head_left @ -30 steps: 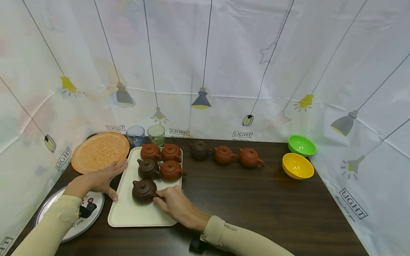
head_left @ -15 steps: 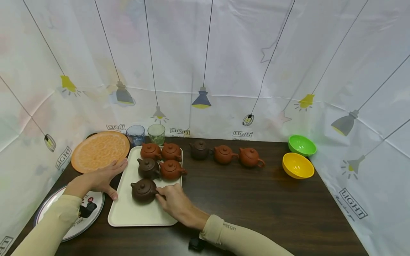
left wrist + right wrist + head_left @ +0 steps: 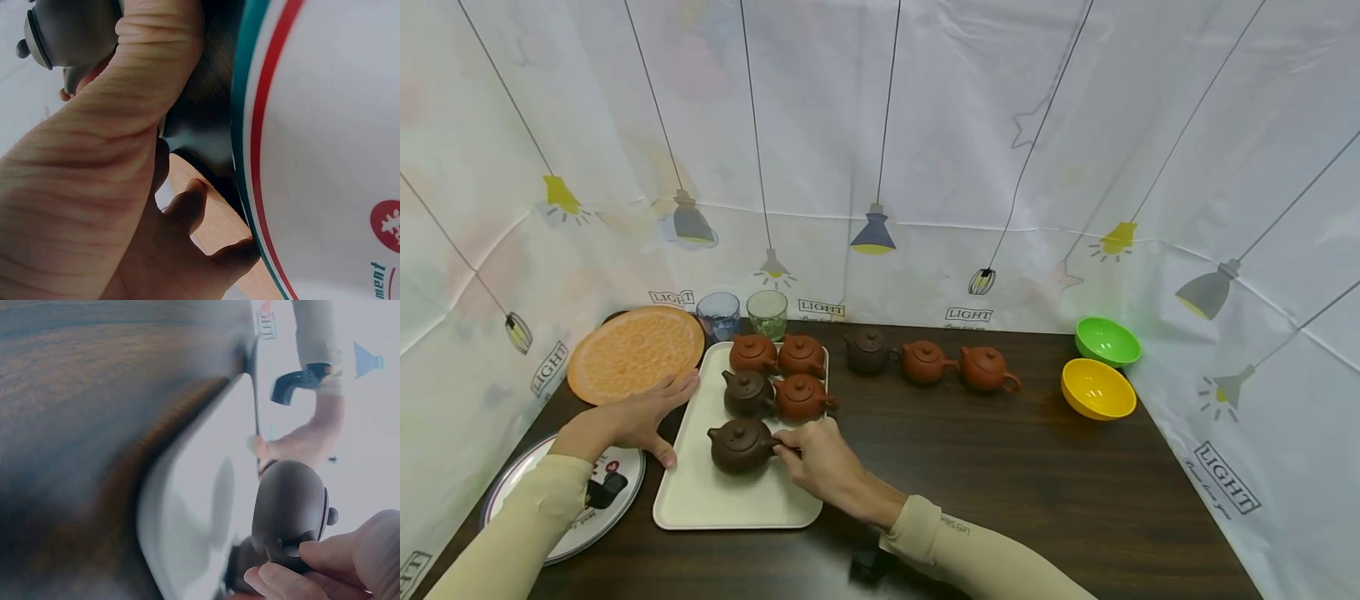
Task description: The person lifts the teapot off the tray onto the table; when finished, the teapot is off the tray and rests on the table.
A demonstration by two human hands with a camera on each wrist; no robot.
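Observation:
My right hand (image 3: 826, 462) pinches the handle of a dark brown teapot (image 3: 740, 446), whose spout points left. In the right wrist view this teapot (image 3: 290, 494) hangs over the cream tray (image 3: 194, 487), its shadow apart from it. Farther back on the tray (image 3: 722, 504) sit another dark teapot (image 3: 747, 394) and three reddish-brown ones, among them a teapot (image 3: 801, 397) at the right rim. My left hand (image 3: 638, 417) lies with fingers spread at the tray's left rim, thumb touching the edge. In the left wrist view the left hand (image 3: 169, 262) is partly hidden by the wrist.
Behind the tray stand a blue glass (image 3: 718, 317) and a green glass (image 3: 767, 314). A round orange board (image 3: 636, 354) and a white plate (image 3: 617, 521) lie at left. Three teapots line the back, one dark (image 3: 868, 352). Green (image 3: 1107, 340) and yellow bowls (image 3: 1097, 389) stand at right.
My right hand has shifted a little to the right with the dark teapot, and more of its handle shows. The left hand and the tray have stayed in place.

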